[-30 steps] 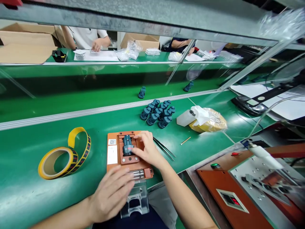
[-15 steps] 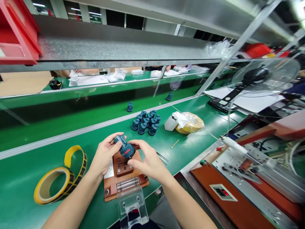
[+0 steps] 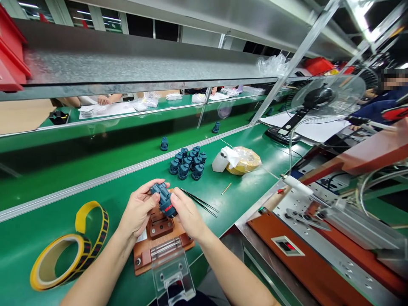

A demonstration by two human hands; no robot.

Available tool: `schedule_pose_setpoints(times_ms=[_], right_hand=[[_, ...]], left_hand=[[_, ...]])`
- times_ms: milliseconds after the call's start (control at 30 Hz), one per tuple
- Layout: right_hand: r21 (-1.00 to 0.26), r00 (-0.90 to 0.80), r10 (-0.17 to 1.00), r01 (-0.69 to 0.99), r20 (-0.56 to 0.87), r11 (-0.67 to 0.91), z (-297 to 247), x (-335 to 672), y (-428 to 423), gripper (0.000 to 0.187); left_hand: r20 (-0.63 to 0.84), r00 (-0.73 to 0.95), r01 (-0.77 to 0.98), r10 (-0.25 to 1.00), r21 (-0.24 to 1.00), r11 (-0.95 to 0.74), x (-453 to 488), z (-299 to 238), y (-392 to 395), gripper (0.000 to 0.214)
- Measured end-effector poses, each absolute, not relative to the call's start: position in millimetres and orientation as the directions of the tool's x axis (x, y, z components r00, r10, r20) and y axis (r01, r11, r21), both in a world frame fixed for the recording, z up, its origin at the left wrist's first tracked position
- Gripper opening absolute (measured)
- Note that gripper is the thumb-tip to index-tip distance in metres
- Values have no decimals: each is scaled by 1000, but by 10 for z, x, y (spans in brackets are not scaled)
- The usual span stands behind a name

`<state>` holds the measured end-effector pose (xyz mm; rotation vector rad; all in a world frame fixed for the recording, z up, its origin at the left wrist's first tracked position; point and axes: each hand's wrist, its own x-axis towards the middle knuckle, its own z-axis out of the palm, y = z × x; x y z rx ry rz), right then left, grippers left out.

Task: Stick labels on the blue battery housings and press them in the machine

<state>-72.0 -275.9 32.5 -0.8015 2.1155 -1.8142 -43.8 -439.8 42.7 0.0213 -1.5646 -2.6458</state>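
Note:
Both of my hands hold one dark blue plastic part (image 3: pixel 164 199) with a red label, lifted just above a brown fixture block (image 3: pixel 159 240) on the green bench. My left hand (image 3: pixel 138 209) grips its left end with thumb and fingers. My right hand (image 3: pixel 186 213) pinches its right side. The fixture's recess under the part is empty. A clear plastic bracket (image 3: pixel 171 276) sticks out from the fixture's near edge. Black tweezers (image 3: pixel 200 201) lie just right of my right hand.
A cluster of several blue parts (image 3: pixel 187 163) stands behind the fixture; two single ones (image 3: pixel 164 144) sit on the belt. A yellow tape roll (image 3: pixel 60 255) lies left. A white bottle and yellow bag (image 3: pixel 240 160), a fan (image 3: pixel 321 97) and a machine (image 3: pixel 318 229) are right. Other people work beyond.
The blue part came out of the fixture into both hands a second ago. Since half a second ago my hands have closed in on it; my view has lifted and swung right.

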Motion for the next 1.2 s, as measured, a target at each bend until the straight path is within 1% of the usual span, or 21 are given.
schedule_pose_setpoints(times_ms=[33, 100, 167, 233, 267, 300, 333, 400, 433, 500, 567, 633, 733, 767, 800, 900, 967, 1000, 1067, 1133, 1200], right_hand=[[-980, -833, -537, -191, 136, 47, 326, -720, -2770, 43], [-999, -851, -523, -8, 35, -53, 339, -710, -2801, 44], [-967, -802, -590, 216, -94, -139, 359, -683, -2848, 48], [-877, -693, -691, 444, -206, -183, 372, -638, -2903, 54], [-830, -631, -738, 527, -238, -183, 372, -612, -2928, 57], [-801, -590, -766, 573, -255, -174, 368, -585, -2947, 60], [-799, -578, -773, 579, -262, -161, 360, -560, -2958, 61], [-870, -627, -738, 479, -249, -113, 335, -522, -2961, 61], [-922, -666, -713, 381, -219, -73, 320, -510, -2953, 59], [-991, -730, -674, 128, -113, 29, 286, -502, -2934, 52], [-985, -753, -658, -118, 8, 123, 246, -508, -2921, 46], [-945, -763, -641, -261, 77, 197, 203, -519, -2916, 40], [-924, -779, -622, -289, 74, 252, 151, -527, -2903, 31], [-928, -783, -619, -275, 64, 253, 141, -525, -2895, 31], [-938, -783, -620, -249, 50, 239, 133, -520, -2884, 35], [-989, -772, -636, -94, 0, 114, 108, -497, -2843, 53], [-1000, -795, -606, -11, 4, 8, 75, -484, -2816, 52], [-999, -824, -566, -16, 31, -31, 55, -481, -2802, 51], [-992, -881, -456, -119, 123, -38, 16, -482, -2769, 52], [-962, -902, -362, -270, 236, 44, -2, -493, -2727, 55], [-906, -886, -322, -396, 334, 150, 8, -506, -2681, 57]], left_hand=[[21, -998, 50, -67, 877, -477, -444, 426, -4403, 42], [13, -997, 44, -70, 886, -462, -458, 425, -4401, 42], [18, -996, 55, -92, 910, -411, -474, 422, -4387, 40], [50, -987, 97, -154, 945, -313, -484, 411, -4365, 36], [70, -979, 120, -192, 958, -261, -483, 404, -4354, 33], [85, -971, 134, -226, 968, -214, -479, 396, -4345, 31], [90, -964, 137, -251, 975, -175, -470, 388, -4338, 29], [81, -954, 117, -289, 987, -109, -446, 378, -4330, 29], [79, -948, 105, -309, 992, -68, -432, 374, -4329, 27], [85, -931, 82, -355, 996, 22, -412, 370, -4327, 25], [100, -912, 63, -397, 993, 103, -404, 362, -4323, 23], [114, -898, 48, -425, 986, 162, -408, 348, -4316, 21], [119, -897, 37, -425, 980, 196, -426, 318, -4309, 20], [117, -903, 38, -415, 980, 193, -432, 308, -4311, 20], [113, -910, 41, -400, 982, 185, -437, 300, -4314, 20], [104, -929, 55, -356, 988, 144, -439, 289, -4329, 22], [102, -938, 65, -332, 991, 121, -428, 291, -4332, 23], [96, -943, 70, -318, 993, 94, -420, 293, -4330, 25], [64, -956, 67, -285, 998, -3, -401, 295, -4317, 33], [12, -968, 46, -252, 991, -129, -382, 294, -4296, 44], [-37, -972, 17, -230, 973, -228, -367, 293, -4271, 49]])
